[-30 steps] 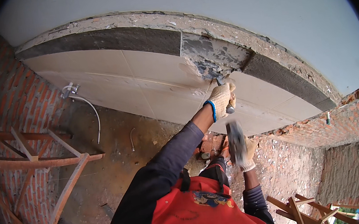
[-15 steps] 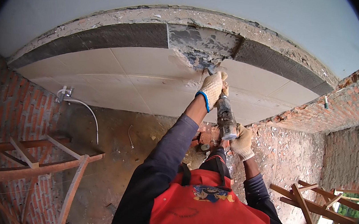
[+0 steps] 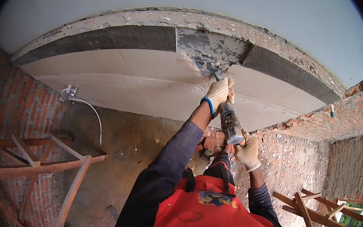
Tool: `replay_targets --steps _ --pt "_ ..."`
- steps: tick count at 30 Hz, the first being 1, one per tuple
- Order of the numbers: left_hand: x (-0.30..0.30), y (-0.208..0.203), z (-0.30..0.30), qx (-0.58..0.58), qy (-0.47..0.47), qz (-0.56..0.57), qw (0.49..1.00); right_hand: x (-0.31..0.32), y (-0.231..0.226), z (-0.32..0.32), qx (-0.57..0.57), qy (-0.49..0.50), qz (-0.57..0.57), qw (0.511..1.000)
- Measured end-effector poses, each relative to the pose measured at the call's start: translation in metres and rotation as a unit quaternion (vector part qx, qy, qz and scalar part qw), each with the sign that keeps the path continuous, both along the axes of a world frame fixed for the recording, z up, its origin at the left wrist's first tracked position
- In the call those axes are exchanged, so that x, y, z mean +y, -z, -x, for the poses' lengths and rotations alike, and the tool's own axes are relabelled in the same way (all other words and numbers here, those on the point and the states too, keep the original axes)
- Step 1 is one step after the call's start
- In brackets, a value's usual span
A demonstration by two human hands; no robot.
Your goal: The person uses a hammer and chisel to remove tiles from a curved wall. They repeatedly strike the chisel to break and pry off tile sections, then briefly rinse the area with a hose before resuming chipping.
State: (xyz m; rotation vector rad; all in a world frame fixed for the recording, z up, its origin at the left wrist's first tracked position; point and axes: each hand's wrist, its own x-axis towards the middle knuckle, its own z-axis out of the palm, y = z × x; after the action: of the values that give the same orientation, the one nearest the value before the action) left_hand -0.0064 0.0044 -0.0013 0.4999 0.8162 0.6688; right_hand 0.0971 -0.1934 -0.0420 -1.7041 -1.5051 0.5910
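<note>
A demolition hammer point(image 3: 231, 125), dusty and grey, is in both my gloved hands. My left hand point(image 3: 219, 94), in a cream knit glove with a blue cuff, is closed around its front end, just behind the chisel bit point(image 3: 218, 75). At the rear, my right hand point(image 3: 247, 151) is wrapped round the handle, its fingers partly hidden. The bit points at the lower edge of a broken patch point(image 3: 207, 61), where rough grey mortar shows between cream wall tiles point(image 3: 153, 71). Whether the tip touches the mortar is hard to see.
Dark grey edge tiles point(image 3: 127, 37) border the patch on both sides. A tap with a white hose point(image 3: 96, 119) is at the left. Wooden frames point(image 3: 72, 204) stand left and lower right point(image 3: 304, 209). Broken bricks point(image 3: 214, 141) lie below the hammer; rubble point(image 3: 282, 160) covers the right-hand ground.
The whole view has shifted slightly, so the wall sits a little farther right. Both hands keep their hold on the demolition hammer, and its bit remains at the patch's lower edge.
</note>
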Motion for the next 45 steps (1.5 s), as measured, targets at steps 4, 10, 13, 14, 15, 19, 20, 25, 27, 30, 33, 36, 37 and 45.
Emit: replay_targets --steps 4,10,13,14,15,19,20,25,27,30,33,36,37,45 --pt "0.001 -0.006 0.002 -0.038 0.01 0.016 0.999 -0.009 -0.025 0.019 0.148 -0.029 -0.186 0.971" --pt "-0.004 -0.014 0.002 0.001 -0.007 0.014 1.0 0.008 -0.022 0.016 0.333 0.051 0.052 0.94" --pt "-0.003 -0.012 -0.001 -0.019 -0.024 0.072 0.997 0.003 -0.012 0.008 0.0 0.024 -0.042 0.999" --pt "-0.002 -0.01 0.0 0.002 -0.013 0.025 1.0 -0.001 -0.01 0.006 0.004 0.012 -0.067 0.998" --pt "0.001 -0.01 -0.003 -0.012 -0.029 0.029 0.999 -0.008 -0.008 0.006 0.003 -0.002 -0.041 0.999" --pt "0.004 -0.003 -0.006 -0.07 -0.032 0.036 0.996 -0.032 -0.003 0.011 0.22 0.078 -0.049 0.971" --pt "0.005 -0.002 -0.006 -0.051 -0.016 0.039 0.998 -0.035 -0.001 0.01 0.366 0.162 0.005 0.916" --pt "0.005 -0.008 -0.007 -0.034 -0.01 0.052 0.998 -0.02 0.004 -0.004 0.26 0.063 -0.08 0.96" --pt "0.003 -0.014 -0.01 -0.082 -0.053 0.075 0.992 -0.006 0.004 -0.007 -0.006 0.029 0.019 0.999" --pt "0.0 -0.018 -0.009 -0.056 -0.057 0.042 0.996 -0.001 -0.004 0.0 0.076 0.026 -0.002 0.997" --pt "-0.005 -0.015 -0.006 -0.062 -0.069 0.033 0.995 -0.017 -0.024 0.01 0.141 0.015 -0.103 0.985" --pt "-0.007 -0.012 -0.009 -0.158 -0.105 0.112 0.975 -0.03 -0.044 0.006 0.186 0.014 -0.233 0.954" --pt "-0.007 -0.012 -0.011 -0.147 -0.097 0.101 0.979 -0.031 -0.048 0.003 0.161 -0.006 -0.295 0.942" --pt "-0.007 -0.005 -0.01 -0.109 -0.049 0.086 0.989 0.0 -0.021 0.0 0.013 0.0 -0.09 0.996"
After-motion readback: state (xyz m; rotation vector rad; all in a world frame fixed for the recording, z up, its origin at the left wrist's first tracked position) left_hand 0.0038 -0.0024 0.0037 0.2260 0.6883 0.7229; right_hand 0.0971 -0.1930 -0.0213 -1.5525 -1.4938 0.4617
